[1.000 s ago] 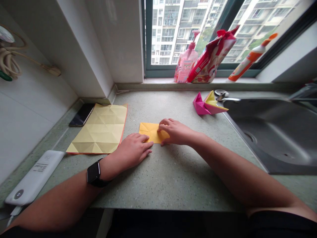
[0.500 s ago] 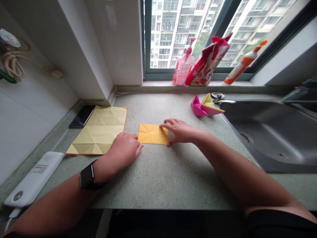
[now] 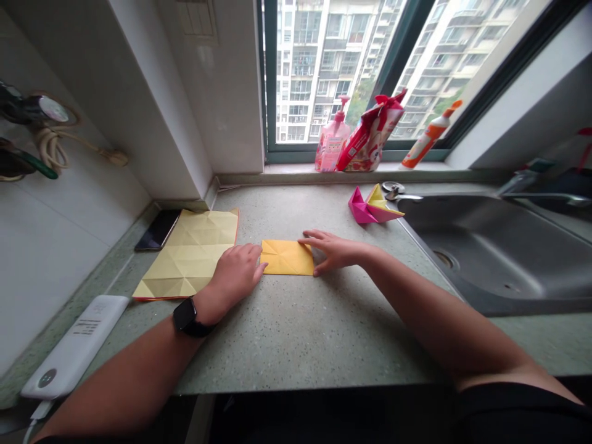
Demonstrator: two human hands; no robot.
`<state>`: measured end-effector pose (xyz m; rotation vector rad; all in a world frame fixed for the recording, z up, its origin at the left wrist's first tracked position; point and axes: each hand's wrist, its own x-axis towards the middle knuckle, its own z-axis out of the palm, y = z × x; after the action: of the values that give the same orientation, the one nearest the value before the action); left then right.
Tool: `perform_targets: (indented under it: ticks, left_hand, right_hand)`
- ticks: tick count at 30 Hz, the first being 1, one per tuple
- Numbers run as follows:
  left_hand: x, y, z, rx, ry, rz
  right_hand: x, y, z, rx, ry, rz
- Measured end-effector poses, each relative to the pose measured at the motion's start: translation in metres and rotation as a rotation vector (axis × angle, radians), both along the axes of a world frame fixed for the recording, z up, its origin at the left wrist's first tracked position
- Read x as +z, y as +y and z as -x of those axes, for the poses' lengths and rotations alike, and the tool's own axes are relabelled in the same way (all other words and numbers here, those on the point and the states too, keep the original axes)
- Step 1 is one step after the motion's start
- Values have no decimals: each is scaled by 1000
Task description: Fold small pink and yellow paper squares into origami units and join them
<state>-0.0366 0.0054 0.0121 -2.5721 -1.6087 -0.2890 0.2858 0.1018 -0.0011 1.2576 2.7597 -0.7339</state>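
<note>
Nothing's pinched by either grip, btw – the right grip (image 3: 337, 251) is spread loosely at the right end of the folded orange paper (image 3: 287, 258), and the left grip (image 3: 235, 271) is relaxed at its left end; so the paper's bracketed from both sides, laid flat on the bench (image 3: 277, 345), long axis running left to right; a nearer hand can't really be picked; further out, a creased yellow sheet (image 3: 198, 243) is spread to the left – and a pink-and-yellow folded piece (image 3: 365, 213) is parked near the sink (image 3: 490, 246).
</note>
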Motion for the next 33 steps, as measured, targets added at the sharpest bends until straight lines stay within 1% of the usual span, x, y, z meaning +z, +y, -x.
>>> perform_targets:
  ticks: [4,7,9,11,15,19,25,29,31,33]
  left_hand:
    - [-10,0,-3,-11,-52,86]
    - [-13,-1,-4,-11,-67,99]
    - [-15,-1,-5,-18,-78,96]
    - [-15,-2,-5,-27,-82,96]
    - [-15,-2,-4,-37,-91,94]
    - [-13,0,-3,-41,-130,117]
    - [-10,5,-2,-57,-313,160]
    - [-8,6,-3,-67,-368,218]
    - [-7,7,-3,-77,-430,231]
    - [-8,9,-3,-65,-537,211]
  right_hand:
    - [3,-1,-2,-11,-11,12]
    - [3,-5,-5,-15,71,40]
    - [-1,-9,-7,-30,155,39]
    - [-8,-14,-6,-29,202,5]
    - [-21,-23,-1,15,197,-63]
    - [-27,-24,2,16,206,-117]
    - [-32,-21,-3,25,253,-147]
    - [-35,-20,-5,41,302,-177]
    - [-37,-18,-6,4,328,-214]
    - [-38,-15,-6,-63,356,-266]
